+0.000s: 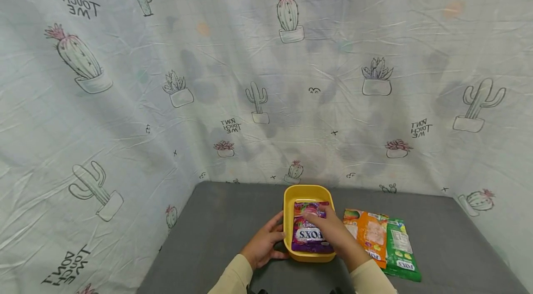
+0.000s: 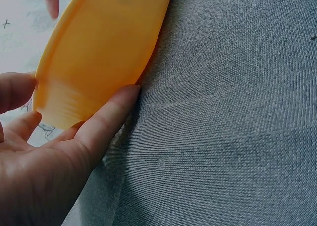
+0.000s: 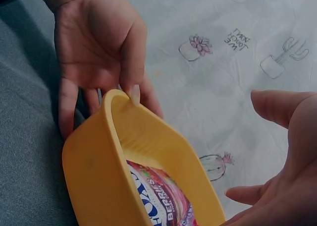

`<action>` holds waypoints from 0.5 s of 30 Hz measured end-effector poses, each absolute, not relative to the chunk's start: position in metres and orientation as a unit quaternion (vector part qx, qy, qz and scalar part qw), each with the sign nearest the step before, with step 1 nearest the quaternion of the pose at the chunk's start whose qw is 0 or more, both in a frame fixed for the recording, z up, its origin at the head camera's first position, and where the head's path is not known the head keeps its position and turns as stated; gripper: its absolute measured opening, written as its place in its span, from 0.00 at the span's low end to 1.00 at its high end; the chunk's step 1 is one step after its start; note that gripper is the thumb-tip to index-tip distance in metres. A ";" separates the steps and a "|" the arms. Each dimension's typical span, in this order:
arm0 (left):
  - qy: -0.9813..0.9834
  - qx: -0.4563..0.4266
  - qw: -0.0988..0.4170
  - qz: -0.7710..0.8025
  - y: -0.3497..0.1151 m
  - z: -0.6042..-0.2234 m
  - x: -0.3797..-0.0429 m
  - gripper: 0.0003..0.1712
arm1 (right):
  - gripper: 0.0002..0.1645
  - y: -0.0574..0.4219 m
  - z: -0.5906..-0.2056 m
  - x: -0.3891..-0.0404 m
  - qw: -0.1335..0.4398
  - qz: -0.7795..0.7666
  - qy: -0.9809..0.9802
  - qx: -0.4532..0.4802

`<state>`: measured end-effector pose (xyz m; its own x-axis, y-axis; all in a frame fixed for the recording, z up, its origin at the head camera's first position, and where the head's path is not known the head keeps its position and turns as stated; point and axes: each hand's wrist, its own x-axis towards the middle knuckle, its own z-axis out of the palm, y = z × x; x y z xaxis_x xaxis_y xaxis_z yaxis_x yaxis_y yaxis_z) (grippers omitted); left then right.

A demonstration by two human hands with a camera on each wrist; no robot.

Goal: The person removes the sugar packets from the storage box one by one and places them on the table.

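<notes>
A yellow plastic tub (image 1: 309, 193) stands on the grey table. Inside it lies a purple FOX'S candy bag (image 1: 306, 238), marked "berries" in the right wrist view. My left hand (image 1: 263, 243) holds the tub's left side, thumb over the rim and fingers along the outer wall. In the left wrist view, these fingers (image 2: 109, 112) lie low against the wall. My right hand (image 1: 336, 236) is over the tub's right side and overlaps the bag in the head view. Its fingers are spread, with nothing gripped, in the right wrist view.
Right of the tub, an orange candy bag (image 1: 373, 234) partly overlaps a green candy bag (image 1: 400, 250) on the grey tabletop (image 1: 225, 215). A pale cactus-print curtain (image 1: 333, 113) closes off the back and sides.
</notes>
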<state>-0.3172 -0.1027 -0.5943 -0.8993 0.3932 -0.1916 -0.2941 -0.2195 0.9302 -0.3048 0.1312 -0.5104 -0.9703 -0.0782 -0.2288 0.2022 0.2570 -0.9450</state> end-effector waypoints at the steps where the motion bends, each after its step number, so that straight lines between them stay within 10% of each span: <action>1: 0.585 0.043 0.220 0.780 -0.103 -0.595 -0.317 0.45 | 0.60 0.131 -0.511 -0.305 0.114 -0.607 0.786 0.041; 15: 0.580 0.039 0.222 0.783 -0.103 -0.595 -0.318 0.46 | 0.66 0.130 -0.527 -0.315 0.132 -0.629 0.763 0.065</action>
